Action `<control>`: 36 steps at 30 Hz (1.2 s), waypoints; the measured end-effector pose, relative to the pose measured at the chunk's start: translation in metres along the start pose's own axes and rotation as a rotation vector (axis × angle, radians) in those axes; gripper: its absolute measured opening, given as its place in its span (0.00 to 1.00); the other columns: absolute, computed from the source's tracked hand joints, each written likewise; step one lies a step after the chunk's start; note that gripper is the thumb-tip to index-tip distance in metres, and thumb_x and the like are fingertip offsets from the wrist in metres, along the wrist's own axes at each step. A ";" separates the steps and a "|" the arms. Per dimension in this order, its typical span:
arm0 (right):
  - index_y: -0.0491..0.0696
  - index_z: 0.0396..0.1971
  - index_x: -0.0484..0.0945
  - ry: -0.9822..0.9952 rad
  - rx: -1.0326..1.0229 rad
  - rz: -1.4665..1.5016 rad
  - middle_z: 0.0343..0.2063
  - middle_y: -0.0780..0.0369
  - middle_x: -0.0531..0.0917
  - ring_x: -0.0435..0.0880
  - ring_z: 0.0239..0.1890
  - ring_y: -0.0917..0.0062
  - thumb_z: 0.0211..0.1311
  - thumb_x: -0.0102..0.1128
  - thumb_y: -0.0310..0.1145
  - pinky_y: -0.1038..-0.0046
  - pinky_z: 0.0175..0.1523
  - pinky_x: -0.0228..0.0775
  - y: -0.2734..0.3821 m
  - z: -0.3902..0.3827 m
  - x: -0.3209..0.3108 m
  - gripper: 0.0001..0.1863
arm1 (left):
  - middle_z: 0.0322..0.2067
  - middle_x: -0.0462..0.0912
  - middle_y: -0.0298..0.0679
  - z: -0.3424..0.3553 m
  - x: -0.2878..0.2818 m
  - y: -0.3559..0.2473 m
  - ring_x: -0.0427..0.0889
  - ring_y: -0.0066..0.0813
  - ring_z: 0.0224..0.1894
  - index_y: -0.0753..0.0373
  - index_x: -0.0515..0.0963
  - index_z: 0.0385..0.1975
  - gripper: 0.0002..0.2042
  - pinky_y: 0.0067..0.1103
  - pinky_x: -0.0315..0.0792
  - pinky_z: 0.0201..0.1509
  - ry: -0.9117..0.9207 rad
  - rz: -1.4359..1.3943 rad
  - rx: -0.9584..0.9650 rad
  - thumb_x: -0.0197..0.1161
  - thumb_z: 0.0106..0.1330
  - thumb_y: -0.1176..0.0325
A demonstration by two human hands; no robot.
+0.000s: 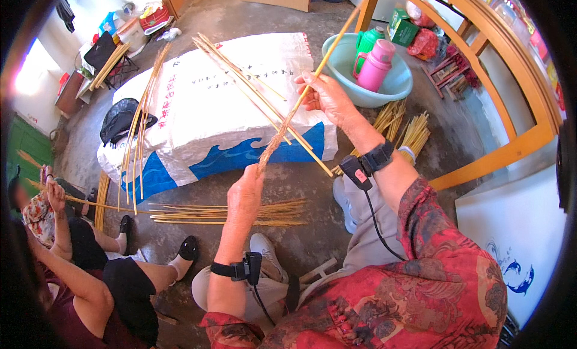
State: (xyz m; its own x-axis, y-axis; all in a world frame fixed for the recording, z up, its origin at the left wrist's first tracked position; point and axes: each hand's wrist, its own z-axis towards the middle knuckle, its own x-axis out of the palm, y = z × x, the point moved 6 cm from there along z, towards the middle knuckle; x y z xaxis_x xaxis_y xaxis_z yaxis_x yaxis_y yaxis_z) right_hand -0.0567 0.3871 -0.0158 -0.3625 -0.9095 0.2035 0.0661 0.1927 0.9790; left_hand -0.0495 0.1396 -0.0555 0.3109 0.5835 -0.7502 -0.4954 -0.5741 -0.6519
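Note:
I hold a long yellow stalk (338,36) at a slant, its lower part (276,136) frayed and brownish. My left hand (243,193) is closed round the frayed lower end. My right hand (318,97) grips the stalk higher up between thumb and fingers. Just beyond it lies a white sack sheet (222,109) with a blue wave print, over a low surface whose edge is covered. Several loose stalks (234,69) rest on the sheet under my held one, and another group of stalks (144,121) lies to the left beside a black bag (120,118).
Co-workers (78,277) sit at lower left holding stalks. More stalks (228,214) lie on the floor (180,24), with bundles (418,133) at my right. A blue basin (333,84) holds pink and green flasks (375,66). A wooden frame (511,109) and white panel (499,223) bound the right side.

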 end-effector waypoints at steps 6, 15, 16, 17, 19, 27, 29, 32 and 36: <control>0.40 0.33 0.71 0.128 0.120 0.160 0.23 0.60 0.76 0.77 0.18 0.80 0.59 0.47 0.39 0.80 0.23 0.74 -0.006 0.001 0.001 0.15 | 0.34 0.75 0.48 -0.004 -0.022 0.007 0.73 0.48 0.37 0.64 0.68 0.40 0.14 0.32 0.67 0.38 -0.053 0.017 0.098 0.58 0.54 0.68; 0.39 0.35 0.69 0.240 0.132 0.242 0.25 0.58 0.77 0.78 0.22 0.77 0.59 0.45 0.34 0.75 0.28 0.75 -0.003 0.001 0.008 0.13 | 0.35 0.76 0.41 -0.004 -0.008 0.014 0.75 0.25 0.38 0.68 0.67 0.44 0.15 0.20 0.67 0.42 0.122 -0.436 -0.053 0.54 0.59 0.69; 0.39 0.36 0.69 0.247 0.132 0.242 0.25 0.58 0.77 0.77 0.22 0.77 0.58 0.45 0.33 0.75 0.28 0.75 -0.002 0.001 0.009 0.13 | 0.34 0.77 0.41 -0.004 -0.005 0.014 0.75 0.25 0.37 0.69 0.67 0.44 0.14 0.19 0.67 0.42 0.143 -0.532 -0.048 0.53 0.60 0.69; 0.39 0.36 0.69 0.252 0.133 0.243 0.25 0.58 0.77 0.77 0.21 0.77 0.58 0.45 0.33 0.76 0.28 0.75 -0.002 0.000 0.010 0.13 | 0.34 0.77 0.41 -0.003 -0.004 0.015 0.75 0.25 0.37 0.69 0.67 0.44 0.14 0.19 0.67 0.42 0.143 -0.534 -0.050 0.53 0.60 0.69; 0.39 0.36 0.69 0.261 0.118 0.232 0.25 0.59 0.77 0.77 0.21 0.78 0.57 0.45 0.33 0.76 0.27 0.74 0.000 0.000 0.010 0.13 | 0.32 0.77 0.39 -0.004 -0.003 0.011 0.75 0.23 0.34 0.70 0.68 0.43 0.14 0.19 0.67 0.41 0.203 -0.564 -0.027 0.50 0.62 0.68; 0.40 0.37 0.69 0.331 0.108 0.231 0.24 0.61 0.76 0.76 0.20 0.80 0.56 0.47 0.33 0.78 0.25 0.73 0.002 -0.003 0.019 0.13 | 0.19 0.69 0.29 -0.013 0.012 0.004 0.65 0.13 0.18 0.65 0.71 0.38 0.12 0.12 0.61 0.21 0.471 -0.722 -0.209 0.43 0.66 0.64; 0.43 0.34 0.70 0.281 0.112 0.177 0.22 0.65 0.74 0.74 0.18 0.83 0.58 0.47 0.36 0.79 0.25 0.71 0.001 -0.002 0.017 0.12 | 0.17 0.67 0.28 -0.015 0.017 0.001 0.62 0.12 0.16 0.64 0.71 0.36 0.12 0.11 0.59 0.18 0.480 -0.704 -0.200 0.42 0.66 0.63; 0.43 0.33 0.70 0.272 0.117 0.124 0.21 0.66 0.74 0.73 0.17 0.83 0.59 0.48 0.38 0.79 0.24 0.71 -0.002 0.000 0.016 0.13 | 0.15 0.65 0.27 -0.013 0.022 0.003 0.59 0.12 0.15 0.63 0.70 0.32 0.12 0.12 0.55 0.17 0.400 -0.636 -0.090 0.43 0.66 0.63; 0.44 0.32 0.70 0.237 0.133 0.063 0.20 0.66 0.74 0.74 0.15 0.82 0.59 0.48 0.39 0.78 0.21 0.72 -0.013 0.003 0.009 0.13 | 0.13 0.63 0.27 -0.012 0.034 0.007 0.58 0.13 0.14 0.64 0.70 0.32 0.12 0.13 0.54 0.16 0.435 -0.625 -0.110 0.43 0.66 0.63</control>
State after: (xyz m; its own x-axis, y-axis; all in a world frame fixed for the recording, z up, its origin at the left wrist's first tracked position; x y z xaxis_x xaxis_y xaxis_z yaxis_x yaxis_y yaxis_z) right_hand -0.0635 0.3775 -0.0272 -0.1329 -0.9520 0.2756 -0.0465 0.2837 0.9578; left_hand -0.0328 0.1487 -0.0864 0.8090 0.5528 -0.1998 -0.0460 -0.2792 -0.9591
